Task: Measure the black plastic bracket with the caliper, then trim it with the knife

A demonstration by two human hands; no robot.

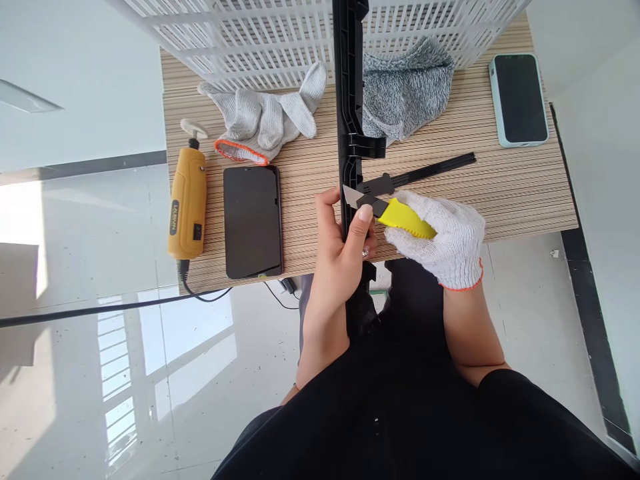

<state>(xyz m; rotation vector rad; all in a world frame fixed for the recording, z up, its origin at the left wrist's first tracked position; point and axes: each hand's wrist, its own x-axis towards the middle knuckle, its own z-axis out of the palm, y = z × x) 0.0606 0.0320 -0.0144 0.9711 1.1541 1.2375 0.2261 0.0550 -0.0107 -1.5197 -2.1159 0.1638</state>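
Note:
My bare left hand is wrapped round a long black plastic strip, which runs from the top of the view down towards my lap. Its thumb lies close to the head of a utility knife; I cannot tell whether they touch. In a white knit glove, my right hand grips the knife's yellow handle. The blade points left and lies over the strip's edge. Just beyond the knife, a flat black plastic piece with a long thin tail rests against the strip.
On the wood-grain table lie a yellow rotary tool with a cord, a dark phone, a white glove, a grey cloth and a light-cased phone. A white slatted basket stands behind.

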